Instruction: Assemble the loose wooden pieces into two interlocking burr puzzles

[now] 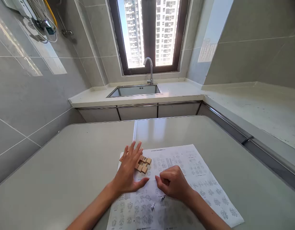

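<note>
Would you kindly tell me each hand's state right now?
Left hand: open, over the wooden blocks.
Right hand: loosely closed, no held object visible.

Kitchen, apparently domestic. We see metal-rimmed sink (137, 91) set into white countertop (97, 98), curved faucet (151, 68) behind it, cabinet fronts (137, 112) below. We note grey tiled walls (248, 60), yellow hose (51, 14) at upper left, window (148, 35) facing tower blocks (165, 35).

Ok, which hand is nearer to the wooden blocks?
Left. The left hand is spread over the left part of the wooden blocks; the right hand is curled over the printed sheet, apart from them, to their right and nearer the person.
</note>
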`<state>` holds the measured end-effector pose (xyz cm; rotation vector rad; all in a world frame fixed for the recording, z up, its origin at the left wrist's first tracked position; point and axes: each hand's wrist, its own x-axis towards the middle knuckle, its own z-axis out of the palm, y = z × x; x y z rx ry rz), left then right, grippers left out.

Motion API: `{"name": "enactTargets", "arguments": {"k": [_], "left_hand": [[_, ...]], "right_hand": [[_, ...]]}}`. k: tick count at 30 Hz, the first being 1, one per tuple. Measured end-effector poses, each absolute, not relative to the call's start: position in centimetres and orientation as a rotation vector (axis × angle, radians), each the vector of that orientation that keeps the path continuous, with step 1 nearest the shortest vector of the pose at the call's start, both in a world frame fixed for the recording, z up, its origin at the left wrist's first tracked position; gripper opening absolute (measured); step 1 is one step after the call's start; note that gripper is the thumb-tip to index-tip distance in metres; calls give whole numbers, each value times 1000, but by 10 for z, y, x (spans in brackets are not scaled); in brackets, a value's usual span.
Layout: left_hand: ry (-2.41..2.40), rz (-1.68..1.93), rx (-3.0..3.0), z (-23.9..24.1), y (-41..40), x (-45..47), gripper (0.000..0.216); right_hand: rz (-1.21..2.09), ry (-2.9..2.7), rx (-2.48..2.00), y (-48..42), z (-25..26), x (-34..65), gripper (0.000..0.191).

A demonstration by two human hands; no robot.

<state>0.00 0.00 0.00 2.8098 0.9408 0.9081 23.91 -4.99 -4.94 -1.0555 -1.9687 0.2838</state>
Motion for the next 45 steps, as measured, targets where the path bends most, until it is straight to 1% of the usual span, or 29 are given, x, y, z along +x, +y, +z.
{"name": "enactTargets", "arguments": {"k": [2, 6, 9, 12, 14, 17, 23, 27, 32, 38, 45], "left_hand": [[996, 833, 2873, 1, 13, -15, 111], [1036, 551, 2995, 2, 39, -42, 140], [963, 353, 2968, 5, 52, -53, 143], [891, 185, 2899, 11, 62, -54, 132], [842, 139, 2871, 14, 67, -51, 128], [750, 153, 2843, 15, 73, -45, 125], [715, 179, 2758, 8, 74, -40, 106], [761, 237, 2719, 4, 72, -44, 97], [784, 343, 2725, 4, 74, -50, 93], [787, 379, 2803, 5, 71, -59, 80], [872, 550, 2854, 7, 54, -65, 68]], "right_hand": [[274, -1984, -1053, -50, -50, 240, 47], [299, -1984, -1036, -50, -51, 239, 44], [316, -1988, -1046, -50, -51, 238, 43], [356, -1990, -1062, -50, -50, 237, 44], [401, -1987, -1077, -50, -48, 236, 42], [464, -2001, -1094, -50, -45, 236, 38], [492, -2000, -1114, -50, -43, 236, 35], [522, -2015, -1128, -50, -43, 237, 35], [581, -2042, -1156, -49, -40, 237, 37], [672, -2030, -1192, -49, -37, 237, 32], [758, -2011, -1222, -51, -30, 237, 31]]}}
